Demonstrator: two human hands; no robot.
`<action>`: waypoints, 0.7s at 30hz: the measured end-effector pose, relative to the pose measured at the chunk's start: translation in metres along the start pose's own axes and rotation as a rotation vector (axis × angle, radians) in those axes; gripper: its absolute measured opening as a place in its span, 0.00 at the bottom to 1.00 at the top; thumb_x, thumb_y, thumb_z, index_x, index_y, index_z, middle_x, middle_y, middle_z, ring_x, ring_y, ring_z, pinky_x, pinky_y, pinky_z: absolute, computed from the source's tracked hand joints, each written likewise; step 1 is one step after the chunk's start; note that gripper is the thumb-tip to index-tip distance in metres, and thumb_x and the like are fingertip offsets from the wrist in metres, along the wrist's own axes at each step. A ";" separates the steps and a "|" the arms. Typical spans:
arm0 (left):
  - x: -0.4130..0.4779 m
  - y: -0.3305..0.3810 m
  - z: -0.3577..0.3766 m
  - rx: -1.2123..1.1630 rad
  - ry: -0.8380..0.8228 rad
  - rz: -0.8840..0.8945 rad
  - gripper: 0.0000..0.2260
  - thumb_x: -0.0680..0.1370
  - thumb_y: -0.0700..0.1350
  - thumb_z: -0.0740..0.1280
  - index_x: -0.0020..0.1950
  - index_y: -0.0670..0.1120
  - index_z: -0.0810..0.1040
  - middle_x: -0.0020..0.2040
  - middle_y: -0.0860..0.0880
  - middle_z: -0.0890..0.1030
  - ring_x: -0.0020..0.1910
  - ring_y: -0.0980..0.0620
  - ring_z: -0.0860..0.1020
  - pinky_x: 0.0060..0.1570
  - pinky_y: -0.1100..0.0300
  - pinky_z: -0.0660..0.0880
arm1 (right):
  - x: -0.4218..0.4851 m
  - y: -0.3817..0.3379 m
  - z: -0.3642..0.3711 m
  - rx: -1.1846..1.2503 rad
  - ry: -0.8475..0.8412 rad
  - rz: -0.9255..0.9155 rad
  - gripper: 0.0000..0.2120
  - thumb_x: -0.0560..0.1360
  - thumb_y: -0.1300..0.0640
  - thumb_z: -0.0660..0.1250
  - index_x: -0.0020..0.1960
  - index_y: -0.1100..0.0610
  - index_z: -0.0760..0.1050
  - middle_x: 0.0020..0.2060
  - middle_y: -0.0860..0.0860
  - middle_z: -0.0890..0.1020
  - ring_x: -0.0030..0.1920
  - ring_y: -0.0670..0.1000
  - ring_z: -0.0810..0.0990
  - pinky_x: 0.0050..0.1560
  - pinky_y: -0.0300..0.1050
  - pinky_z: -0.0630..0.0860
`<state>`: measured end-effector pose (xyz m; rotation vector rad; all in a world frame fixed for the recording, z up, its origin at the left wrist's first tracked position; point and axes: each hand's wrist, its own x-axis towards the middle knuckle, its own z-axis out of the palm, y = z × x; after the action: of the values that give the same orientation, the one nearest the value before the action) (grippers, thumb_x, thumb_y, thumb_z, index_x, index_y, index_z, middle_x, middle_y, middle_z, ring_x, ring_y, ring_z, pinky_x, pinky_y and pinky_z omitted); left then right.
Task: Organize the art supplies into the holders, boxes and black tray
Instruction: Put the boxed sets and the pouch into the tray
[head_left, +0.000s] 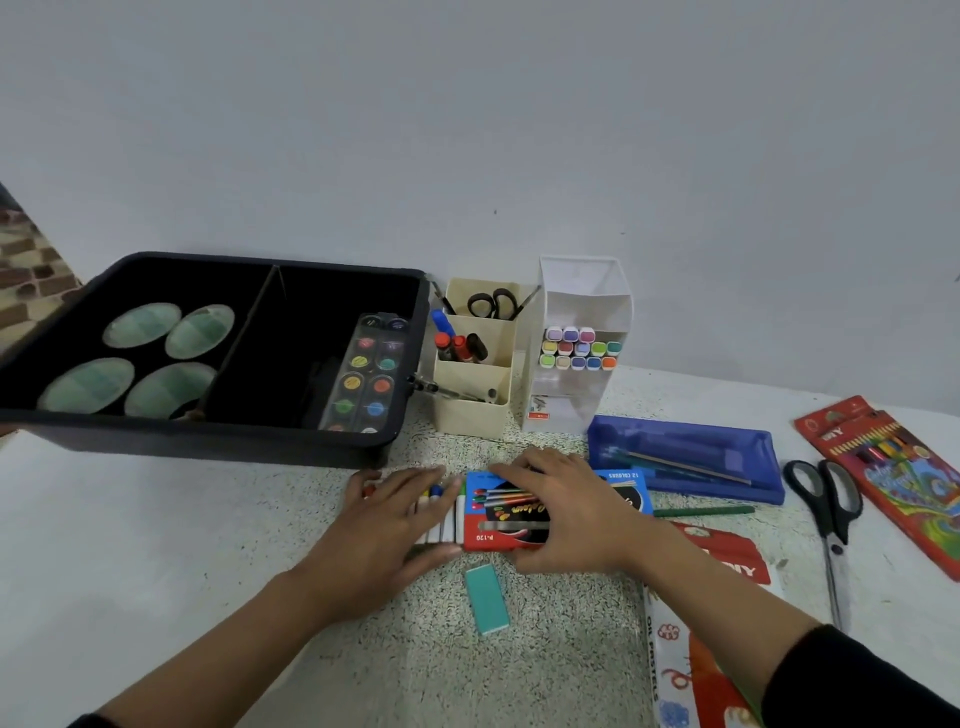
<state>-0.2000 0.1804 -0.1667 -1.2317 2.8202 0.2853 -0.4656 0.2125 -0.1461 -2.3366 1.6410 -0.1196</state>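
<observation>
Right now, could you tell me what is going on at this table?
A person seems to be packing colour sticks into their red-and-blue box: the right hand holds the box, and the left hand lies flat on the sticks that jut from its open end. The paint set is already in the black tray. Scissors, a green pencil and an eraser lie loose on the table.

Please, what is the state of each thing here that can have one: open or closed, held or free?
Red and blue cardboard marker box: open at its left end, held by the right hand.
White-barrelled markers: partly out of the box, pressed by the flat left hand.
Blue plastic pencil case: open, pens inside.
Large grey-handled scissors: closed, lying free.
Black plastic tray: partly filled.
Teal rectangular eraser: lying free.
</observation>
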 end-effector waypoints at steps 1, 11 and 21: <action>-0.001 0.000 -0.001 0.003 -0.013 -0.009 0.34 0.76 0.73 0.39 0.80 0.64 0.40 0.82 0.56 0.48 0.80 0.57 0.46 0.76 0.48 0.42 | 0.001 -0.001 0.000 0.005 -0.001 -0.005 0.45 0.65 0.33 0.69 0.78 0.46 0.60 0.66 0.45 0.71 0.67 0.48 0.68 0.71 0.51 0.64; -0.022 -0.039 0.015 0.016 0.091 0.011 0.26 0.79 0.72 0.45 0.77 0.74 0.44 0.81 0.52 0.59 0.78 0.48 0.59 0.72 0.38 0.54 | 0.005 -0.010 0.002 0.048 0.005 -0.029 0.45 0.64 0.33 0.71 0.77 0.46 0.62 0.66 0.44 0.72 0.67 0.46 0.68 0.69 0.54 0.65; -0.038 -0.042 0.018 -0.530 0.231 -0.172 0.35 0.67 0.72 0.70 0.70 0.69 0.61 0.68 0.63 0.69 0.67 0.61 0.63 0.65 0.55 0.66 | 0.026 -0.036 0.015 0.064 -0.004 -0.080 0.46 0.63 0.35 0.72 0.77 0.47 0.62 0.66 0.44 0.71 0.68 0.47 0.66 0.69 0.54 0.65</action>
<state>-0.1435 0.1835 -0.1863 -1.6858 2.8968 0.9892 -0.4206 0.2020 -0.1534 -2.3535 1.5188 -0.1807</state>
